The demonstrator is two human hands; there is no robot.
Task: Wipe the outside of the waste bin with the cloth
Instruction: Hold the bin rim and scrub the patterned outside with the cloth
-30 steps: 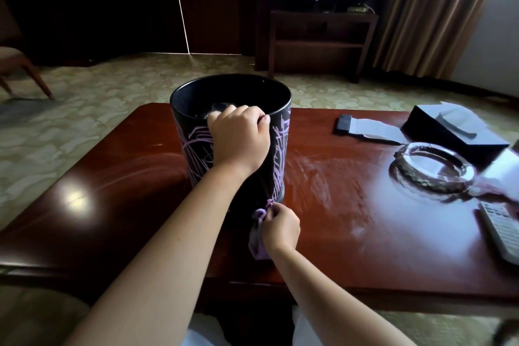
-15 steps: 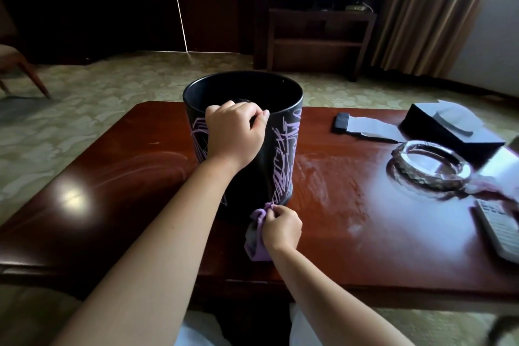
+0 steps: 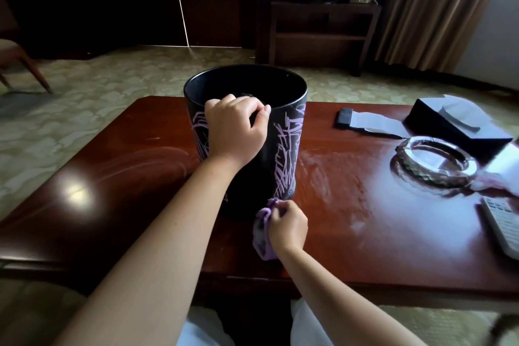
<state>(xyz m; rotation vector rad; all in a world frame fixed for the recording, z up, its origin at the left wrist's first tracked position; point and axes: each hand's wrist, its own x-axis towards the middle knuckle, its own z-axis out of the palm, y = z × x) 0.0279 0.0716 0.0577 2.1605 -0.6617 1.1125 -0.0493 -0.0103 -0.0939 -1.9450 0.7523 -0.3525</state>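
The waste bin (image 3: 276,154) stands upright on the wooden table (image 3: 351,222), a little left of the table's middle, a black cylinder with pale purple scrawls down its wall and its mouth open to you. Your left hand (image 3: 234,128) is hooked over the near rim, fingers curled inside and the thumb along the top, which looks meant to brace the bin so it neither slides nor turns under the rubbing. Your right hand (image 3: 286,226) is down at the foot of the bin on its near right side, fingers closed round a bunched purple cloth (image 3: 262,229); the top of the bunch meets the bin's lower wall, while the rest hangs toward the near table edge. Whether the cloth is pressed firmly against the wall or only brushing it is hard to tell, since the base sits in shadow. Gripping the cloth in a wad gives you a firm pad but a small one, so the wall will likely need many passes, and the far side is out of reach until you turn the bin. To the right, well apart from the bin, sit a glass ashtray (image 3: 434,166), a dark tissue box (image 3: 455,123), a remote control (image 3: 502,222) at the edge, and a small dark object (image 3: 345,117) on a pale strip.
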